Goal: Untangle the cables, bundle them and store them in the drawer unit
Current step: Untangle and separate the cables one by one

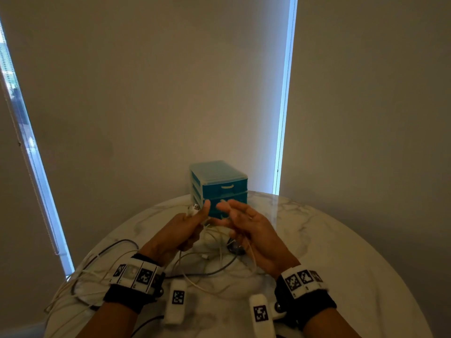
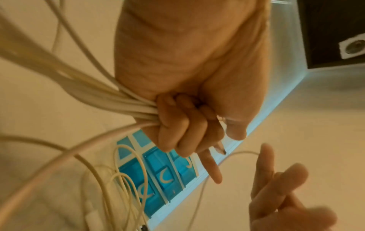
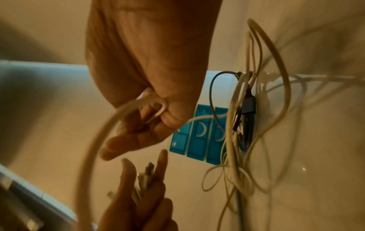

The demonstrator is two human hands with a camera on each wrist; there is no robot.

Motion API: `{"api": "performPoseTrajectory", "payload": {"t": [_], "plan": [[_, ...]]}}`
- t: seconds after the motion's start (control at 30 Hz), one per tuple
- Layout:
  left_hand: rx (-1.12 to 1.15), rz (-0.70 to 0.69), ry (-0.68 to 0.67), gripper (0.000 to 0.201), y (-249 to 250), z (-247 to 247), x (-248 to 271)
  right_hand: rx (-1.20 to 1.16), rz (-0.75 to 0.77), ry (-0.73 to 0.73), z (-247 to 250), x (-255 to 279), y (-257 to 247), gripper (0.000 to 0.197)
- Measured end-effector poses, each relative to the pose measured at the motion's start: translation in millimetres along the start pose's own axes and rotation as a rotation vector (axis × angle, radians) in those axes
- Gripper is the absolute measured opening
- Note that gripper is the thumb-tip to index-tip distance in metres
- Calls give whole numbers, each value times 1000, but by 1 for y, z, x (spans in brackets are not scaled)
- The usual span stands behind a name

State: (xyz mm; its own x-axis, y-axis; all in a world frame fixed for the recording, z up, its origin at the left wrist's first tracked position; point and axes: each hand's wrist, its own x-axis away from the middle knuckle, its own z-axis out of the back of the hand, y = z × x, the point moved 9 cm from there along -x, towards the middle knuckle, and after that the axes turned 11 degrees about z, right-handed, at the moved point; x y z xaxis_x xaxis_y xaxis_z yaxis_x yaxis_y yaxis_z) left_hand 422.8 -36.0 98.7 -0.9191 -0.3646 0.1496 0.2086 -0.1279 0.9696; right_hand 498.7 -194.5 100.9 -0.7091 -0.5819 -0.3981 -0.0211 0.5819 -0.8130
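White, round-sectioned cables (image 1: 220, 242) lie in loose overlapping loops across the near half of the table (image 1: 329, 240), mixed with a thinner grey cable (image 1: 214, 270) that curves beneath them. Some strands trail over the table's near left edge. The left hand (image 1: 181, 230) is fisted round a bunch of the white strands, thumb straight up, with plug ends (image 1: 192, 209) sticking out above the fist; the left wrist view shows the fingers (image 2: 177, 125) curled tight over several smooth parallel strands. The right hand (image 1: 249, 228), just beside it and not touching, has its fingers loosely spread, with one white strand looped through the crook of its thumb (image 3: 158, 107) and running down past the palm. A dark rectangular plug (image 3: 249, 104) hangs among the tangle in the right wrist view.

Beyond the hands, at the far edge of the table, stands the drawer unit (image 1: 219, 184): boxy translucent plastic, teal fronts with pale curved handles, its drawers pushed in. The tabletop is round, glossy pale marble with grey veining. Behind it hang plain matte roller blinds (image 1: 146, 93), with narrow strips of daylight between them.
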Motion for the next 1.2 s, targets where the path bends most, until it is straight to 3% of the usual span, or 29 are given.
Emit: {"api": "performPoseTrajectory", "payload": {"t": [0.13,0.27,0.37,0.5,0.57,0.67,0.77,0.83,0.9,1.0,1.2], "plan": [[124,18,-68,62,0,0,0,187,-106,-250,-28,12,20,26],[162,-151,17,45,16,14,5,255,-161,-326,-32,17,33,12],[148,-178,-22,47,20,11,8,175,-185,-218,-19,14,37,26],[-26,-107,-122,52,13,-9,10,-195,-221,50,7,5,39,49],[-147,-82,-180,56,7,-21,10,-272,-191,231,32,1,36,49],[-338,-58,-242,46,0,-35,13,-313,-109,414,65,-3,27,43],[-458,-46,-162,53,-1,-34,12,-326,-40,469,77,-4,19,32],[-405,-66,7,55,3,-18,6,-223,-48,366,66,-5,15,35],[-208,-73,139,57,5,3,1,-43,-83,183,42,-5,15,33],[-2,-47,98,68,1,8,-2,145,-149,-94,-1,3,21,25],[-72,-55,19,51,3,-3,0,445,-208,-377,-37,20,33,24]]}}
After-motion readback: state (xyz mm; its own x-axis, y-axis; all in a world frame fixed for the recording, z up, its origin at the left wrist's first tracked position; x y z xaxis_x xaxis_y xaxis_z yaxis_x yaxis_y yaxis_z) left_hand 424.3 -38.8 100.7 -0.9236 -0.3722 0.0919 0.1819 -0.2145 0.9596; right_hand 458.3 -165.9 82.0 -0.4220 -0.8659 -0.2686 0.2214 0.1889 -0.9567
